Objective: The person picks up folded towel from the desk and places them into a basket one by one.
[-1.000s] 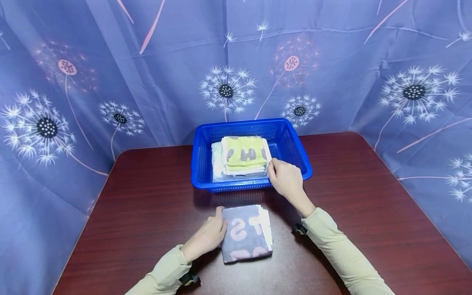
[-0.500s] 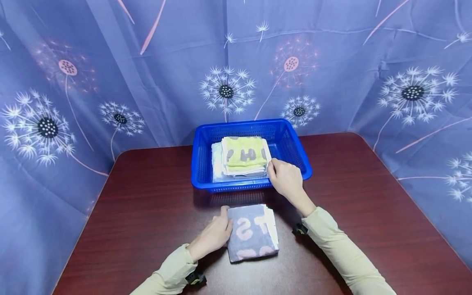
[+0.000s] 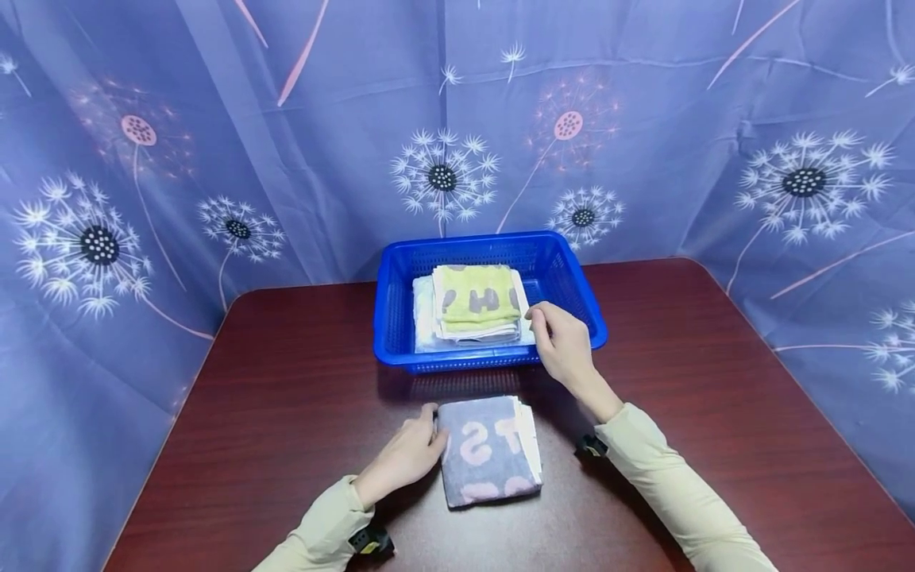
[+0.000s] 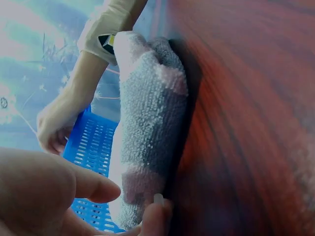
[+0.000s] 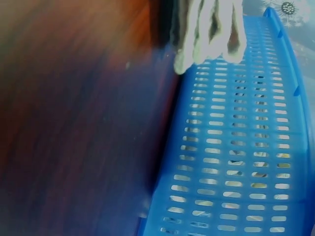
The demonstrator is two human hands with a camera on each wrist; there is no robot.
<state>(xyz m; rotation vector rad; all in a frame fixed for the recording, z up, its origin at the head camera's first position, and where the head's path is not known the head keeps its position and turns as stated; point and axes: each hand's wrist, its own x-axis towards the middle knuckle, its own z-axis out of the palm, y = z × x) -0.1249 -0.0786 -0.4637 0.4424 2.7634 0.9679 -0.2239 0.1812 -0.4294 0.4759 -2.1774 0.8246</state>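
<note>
A folded grey towel (image 3: 488, 453) with pale pink lettering and white inner layers lies on the table. My left hand (image 3: 403, 457) is at its left edge, thumb and index fingertips right at the side. In the left wrist view the thick rounded side of this towel (image 4: 147, 113) rises just beyond my spread thumb and finger. My right hand (image 3: 568, 342) overlaps the front right rim of a blue basket (image 3: 400, 357), fingers loosely curled near the folded towels inside. A yellow towel (image 3: 479, 294) with grey marks tops that pile, above a pale blue one (image 3: 423, 322).
The dark red-brown table (image 3: 286, 381) runs back to a blue dandelion-print curtain (image 3: 343, 143), which encloses its back and sides. The basket stands near the back edge. In the right wrist view its slotted wall (image 5: 236, 137) rises beside the table surface.
My left hand pushed the grey towel a little to the right, then drew back slightly leftward. My right hand has shifted slightly right, away from the pile. The basket has stayed in place.
</note>
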